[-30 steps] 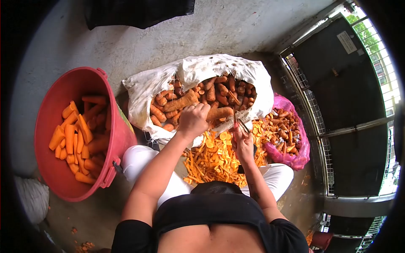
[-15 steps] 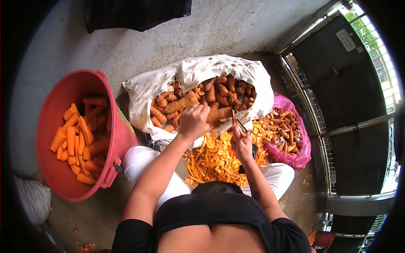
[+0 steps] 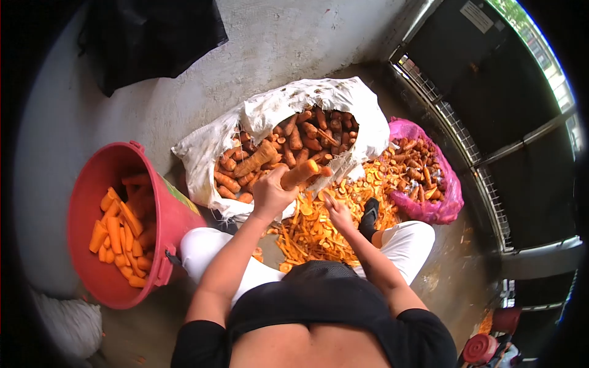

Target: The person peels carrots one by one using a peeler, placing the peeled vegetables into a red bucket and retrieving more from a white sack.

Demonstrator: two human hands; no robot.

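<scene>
My left hand (image 3: 272, 194) is wrapped round a thick carrot (image 3: 296, 176), held up in front of the open white sack. The carrot's far end shows a bright orange cut face, and a small carrot piece (image 3: 324, 172) is right beside that end. My right hand (image 3: 338, 214) is lower and to the right, apart from the carrot, above a heap of orange peelings (image 3: 313, 236). Its fingers look closed, but the tool in them cannot be made out now. Unpeeled carrots (image 3: 294, 144) fill the white sack (image 3: 208, 132) behind my hands.
A red bucket (image 3: 83, 202) holding peeled carrots (image 3: 123, 236) stands at left. A pink bag (image 3: 451, 205) of carrot ends is at right. A black bag (image 3: 153, 43) is by the wall. Dark panels (image 3: 491, 80) line the right side. A whitish sack (image 3: 70, 322) lies lower left.
The carrot has tilted so its end, now cut, points up toward me. My right hand has moved down and left, away from it; the metal tool seen in it before no longer shows clearly.
</scene>
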